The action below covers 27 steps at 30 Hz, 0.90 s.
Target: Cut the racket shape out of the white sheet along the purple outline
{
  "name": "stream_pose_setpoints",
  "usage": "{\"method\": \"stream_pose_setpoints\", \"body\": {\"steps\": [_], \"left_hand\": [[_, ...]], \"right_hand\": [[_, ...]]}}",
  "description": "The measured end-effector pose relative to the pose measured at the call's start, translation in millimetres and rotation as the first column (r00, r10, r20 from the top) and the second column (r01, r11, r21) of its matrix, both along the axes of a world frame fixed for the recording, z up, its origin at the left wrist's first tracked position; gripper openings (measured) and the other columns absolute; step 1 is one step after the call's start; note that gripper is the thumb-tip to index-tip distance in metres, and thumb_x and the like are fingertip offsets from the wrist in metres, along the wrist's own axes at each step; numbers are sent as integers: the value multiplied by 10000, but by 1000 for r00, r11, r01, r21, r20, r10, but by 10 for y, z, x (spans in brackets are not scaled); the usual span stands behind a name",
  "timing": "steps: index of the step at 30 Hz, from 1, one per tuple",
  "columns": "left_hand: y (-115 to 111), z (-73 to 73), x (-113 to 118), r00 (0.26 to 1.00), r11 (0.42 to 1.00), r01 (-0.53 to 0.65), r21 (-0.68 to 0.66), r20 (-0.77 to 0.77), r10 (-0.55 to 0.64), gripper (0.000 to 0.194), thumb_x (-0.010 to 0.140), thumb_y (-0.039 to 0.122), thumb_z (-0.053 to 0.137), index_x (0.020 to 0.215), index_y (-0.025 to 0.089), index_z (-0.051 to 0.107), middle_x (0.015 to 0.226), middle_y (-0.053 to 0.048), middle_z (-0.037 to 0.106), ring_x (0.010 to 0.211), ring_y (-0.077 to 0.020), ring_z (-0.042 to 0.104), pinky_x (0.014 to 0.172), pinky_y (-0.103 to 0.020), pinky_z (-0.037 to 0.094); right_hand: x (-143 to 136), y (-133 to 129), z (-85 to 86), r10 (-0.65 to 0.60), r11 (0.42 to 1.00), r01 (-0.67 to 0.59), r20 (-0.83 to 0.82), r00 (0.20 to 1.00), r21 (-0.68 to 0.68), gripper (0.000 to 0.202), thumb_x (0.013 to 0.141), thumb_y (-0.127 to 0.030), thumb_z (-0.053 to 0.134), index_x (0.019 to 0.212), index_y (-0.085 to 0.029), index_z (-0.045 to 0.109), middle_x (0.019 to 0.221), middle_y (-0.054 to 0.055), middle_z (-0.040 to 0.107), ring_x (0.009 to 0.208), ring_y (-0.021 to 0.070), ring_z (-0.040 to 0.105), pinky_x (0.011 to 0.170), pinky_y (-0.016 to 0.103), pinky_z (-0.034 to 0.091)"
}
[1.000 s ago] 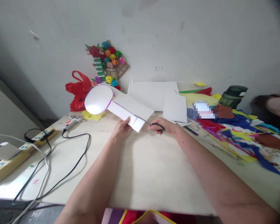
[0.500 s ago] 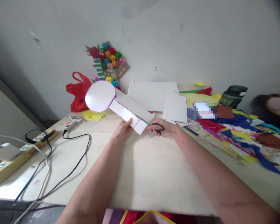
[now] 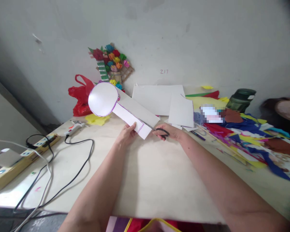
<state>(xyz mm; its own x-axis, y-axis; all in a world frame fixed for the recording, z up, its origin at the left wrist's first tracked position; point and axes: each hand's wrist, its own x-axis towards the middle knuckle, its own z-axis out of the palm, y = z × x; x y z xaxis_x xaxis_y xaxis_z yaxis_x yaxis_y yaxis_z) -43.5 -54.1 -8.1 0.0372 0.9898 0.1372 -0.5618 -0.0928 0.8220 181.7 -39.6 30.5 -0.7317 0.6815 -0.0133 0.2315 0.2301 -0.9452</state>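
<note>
My left hand pinches a white cardboard cutout near its lower end, thumb on top. The cutout has a round head and a long straight handle, edged in purple marker, with purple lines drawn across the handle. In my right hand is a pair of black-handled scissors, fingers through the loops. The scissor blades lie at the handle's right edge, along a strip of white board beside the cutout. Whether the blades are closed, I cannot make out.
White boards lean at the wall. Felt scraps, a pen and a dark green bottle are on the right. Left are a power strip with loose cords, a red plastic bag and paper flowers.
The cutout's round head has shifted slightly left and up. The scissors have moved a little left, and their blades show more clearly along the handle's edge.
</note>
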Motion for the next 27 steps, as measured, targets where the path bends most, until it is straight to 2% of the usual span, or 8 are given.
{"method": "stream_pose_setpoints", "body": {"steps": [9,14,22,27], "left_hand": [[-7,-9,-9,998,998,65,23,-15,-64,236,751,176,608,972,96,589,929,-105,669,787,-183,646,754,-299,524],[-13,-9,-12,999,999,47,6,16,-47,232,749,180,612,969,108,584,923,-97,672,806,-183,644,770,-301,520],[-15,3,-8,999,1000,5,6,43,-6,206,744,175,619,936,110,585,909,-88,676,785,-173,646,733,-280,531],[-18,8,-12,999,1000,11,15,34,-12,214,751,180,611,951,103,595,924,-95,676,790,-181,647,742,-292,530]], "right_hand": [[-24,19,-34,15,1000,-15,4,1000,-16,314,714,-405,594,587,-128,519,480,-20,491,401,50,407,415,199,317],[-67,-4,-15,-30,1000,30,-7,1000,-6,312,675,-396,636,579,-133,498,463,-38,460,392,42,381,389,191,296],[-147,-23,-9,-128,992,128,6,992,11,309,624,-401,671,673,-111,575,442,-52,448,373,40,374,361,180,292],[-127,-50,45,-135,991,135,-2,991,16,312,631,-406,669,680,-114,570,462,-45,464,387,41,390,367,177,303]]}}
